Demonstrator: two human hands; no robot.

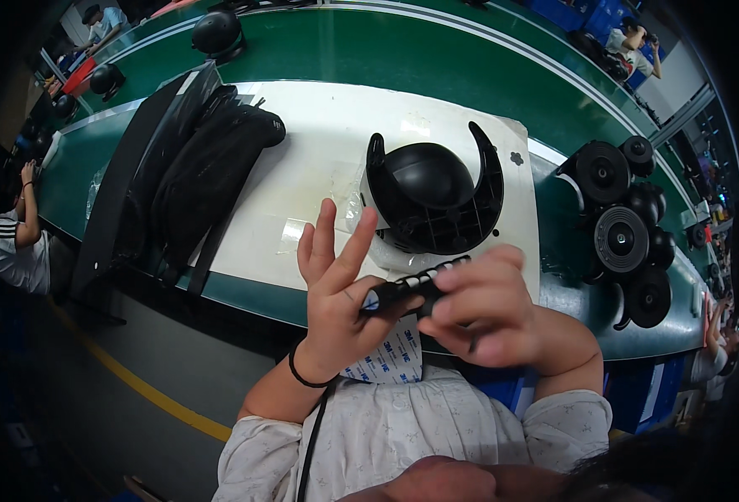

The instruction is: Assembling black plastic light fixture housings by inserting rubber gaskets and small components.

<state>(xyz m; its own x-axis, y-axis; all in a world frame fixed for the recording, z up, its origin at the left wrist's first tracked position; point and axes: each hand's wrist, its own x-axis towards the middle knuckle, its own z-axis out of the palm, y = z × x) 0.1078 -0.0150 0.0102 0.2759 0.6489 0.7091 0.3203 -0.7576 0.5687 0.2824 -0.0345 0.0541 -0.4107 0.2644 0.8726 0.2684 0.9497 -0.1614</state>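
Between thumb and fingers my left hand (336, 293) pinches a narrow black strip with white gaps along it (398, 293); its other fingers stick up, spread apart. My right hand (486, 309) is curled and partly blurred at the strip's right end, and what lies between its fingertips is hidden. Below the strip, a white backing sheet with blue print (398, 356) hangs in front of my body. Just beyond my hands, a black rounded plastic housing with two curved horn-like arms (432, 180) rests on the white-covered table, clear plastic film beside it.
Left of the white sheet (336, 109) lie black mesh bags (206, 176) and a long black panel (127, 167). Black round speaker-like units (620, 238) cluster at the right. More round black parts (217, 35) stand on the green bench beyond. Other people sit nearby.
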